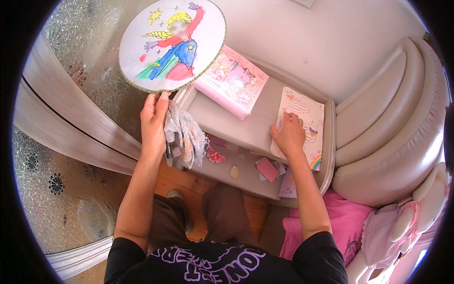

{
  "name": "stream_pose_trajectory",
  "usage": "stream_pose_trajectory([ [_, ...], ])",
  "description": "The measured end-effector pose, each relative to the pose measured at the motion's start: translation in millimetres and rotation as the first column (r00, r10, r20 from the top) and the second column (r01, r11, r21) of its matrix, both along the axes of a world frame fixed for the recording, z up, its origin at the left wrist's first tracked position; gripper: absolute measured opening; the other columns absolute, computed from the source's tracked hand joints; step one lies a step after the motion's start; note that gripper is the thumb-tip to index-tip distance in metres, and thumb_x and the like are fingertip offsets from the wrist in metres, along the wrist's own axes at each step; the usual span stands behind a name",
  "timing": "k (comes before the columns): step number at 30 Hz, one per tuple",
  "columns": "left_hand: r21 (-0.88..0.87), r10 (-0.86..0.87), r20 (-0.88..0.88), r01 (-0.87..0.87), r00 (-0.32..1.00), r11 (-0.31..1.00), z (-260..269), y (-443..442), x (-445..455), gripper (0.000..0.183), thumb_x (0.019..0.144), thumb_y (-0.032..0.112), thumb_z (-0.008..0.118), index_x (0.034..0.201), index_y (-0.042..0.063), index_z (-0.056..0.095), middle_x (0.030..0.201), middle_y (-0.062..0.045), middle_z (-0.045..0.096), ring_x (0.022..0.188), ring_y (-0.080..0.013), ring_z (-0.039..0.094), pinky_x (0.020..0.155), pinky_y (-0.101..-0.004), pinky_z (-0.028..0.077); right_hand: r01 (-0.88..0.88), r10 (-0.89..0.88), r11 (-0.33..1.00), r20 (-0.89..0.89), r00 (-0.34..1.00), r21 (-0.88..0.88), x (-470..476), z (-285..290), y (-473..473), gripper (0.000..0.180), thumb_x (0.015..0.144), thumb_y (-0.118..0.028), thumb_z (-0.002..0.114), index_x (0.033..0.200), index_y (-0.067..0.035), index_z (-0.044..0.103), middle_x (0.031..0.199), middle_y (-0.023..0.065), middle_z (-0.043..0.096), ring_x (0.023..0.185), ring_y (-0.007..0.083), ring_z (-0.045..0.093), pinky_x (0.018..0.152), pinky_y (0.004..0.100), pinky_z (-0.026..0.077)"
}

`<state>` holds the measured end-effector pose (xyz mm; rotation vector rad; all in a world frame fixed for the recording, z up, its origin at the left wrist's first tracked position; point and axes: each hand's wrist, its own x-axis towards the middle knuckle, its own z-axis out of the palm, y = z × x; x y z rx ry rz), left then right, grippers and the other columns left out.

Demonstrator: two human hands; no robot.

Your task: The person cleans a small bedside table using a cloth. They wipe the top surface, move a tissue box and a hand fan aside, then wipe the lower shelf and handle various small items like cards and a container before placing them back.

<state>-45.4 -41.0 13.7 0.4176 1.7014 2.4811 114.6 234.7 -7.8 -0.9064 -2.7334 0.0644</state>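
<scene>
My left hand [154,122] is closed around the lower edge or handle of a round painted fan [142,67], with a caped figure drawn on it. A grey terry cloth [184,133] with orange patches hangs from the same hand. Below that hand a dark stick-like end shows, probably the fan's handle. My right hand [290,135] rests with bent fingers on a sheet of decorated paper [315,117], which lies on the top of a beige nightstand [262,103]. A pink illustrated box or book [234,83] lies on the nightstand between my hands, partly behind the fan.
The nightstand's lower shelf [216,174] holds a pink checked item [214,155], a small oval object [234,171] and a pink striped item [267,169]. A padded headboard [383,124], a pink cloth [340,213] and a plush toy [404,220] are at right. A patterned glass panel [81,184] stands left.
</scene>
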Motion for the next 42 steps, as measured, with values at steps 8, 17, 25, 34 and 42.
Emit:
stream_pose_trajectory([
  [8,0.001,0.008,0.000,-0.008,1.000,1.000,-1,-1,-1,0.024,0.095,0.026,0.054,0.102,0.003,0.054,0.076,0.001,0.053,0.063,-0.0032,0.046,0.056,-0.0189,0.039,-0.046,0.049,0.999,0.132,0.990,-0.026,1,10,20,0.053,0.076,-0.020,0.065,0.124,-0.003,0.049,0.112,0.0144,0.055,0.103,0.0316,0.054,0.083,0.0452,0.049],
  [17,0.015,0.003,-0.001,-0.003,1.000,1.000,-2,1,-2,0.023,0.096,0.024,0.054,0.104,0.003,0.055,0.080,0.002,0.054,0.068,-0.0027,0.047,0.060,-0.0184,0.039,-0.060,0.067,0.997,0.143,0.987,-0.049,-2,4,24,0.048,0.077,-0.013,0.064,0.123,-0.005,0.052,0.104,0.0128,0.060,0.098,0.0303,0.057,0.082,0.0422,0.048],
  [25,0.045,-0.015,0.027,0.013,1.000,0.999,0,2,2,0.022,0.096,0.021,0.053,0.104,0.001,0.056,0.085,0.003,0.054,0.073,-0.0018,0.045,0.065,-0.0179,0.038,-0.107,0.127,0.981,0.121,0.984,-0.162,7,6,21,0.054,0.075,-0.021,0.068,0.121,0.000,0.051,0.109,0.0169,0.057,0.103,0.0336,0.054,0.084,0.0431,0.048],
  [34,0.044,-0.005,0.038,0.003,0.999,0.999,1,1,0,0.019,0.096,0.021,0.053,0.099,0.002,0.056,0.078,0.003,0.053,0.068,-0.0021,0.045,0.061,-0.0189,0.038,-0.376,0.385,0.922,0.148,0.911,-0.086,60,1,-21,0.076,0.071,-0.024,0.073,0.132,0.005,0.038,0.134,0.0213,0.043,0.125,0.0366,0.039,0.104,0.0451,0.031],
  [42,0.047,0.013,0.046,-0.015,0.999,0.999,1,1,-1,0.018,0.096,0.020,0.054,0.097,0.002,0.056,0.079,0.004,0.053,0.069,-0.0018,0.044,0.062,-0.0185,0.038,-0.399,0.398,0.912,0.034,0.917,0.092,80,9,-25,0.061,0.068,0.001,0.061,0.127,0.003,0.045,0.124,0.0203,0.052,0.118,0.0345,0.048,0.100,0.0478,0.035],
])
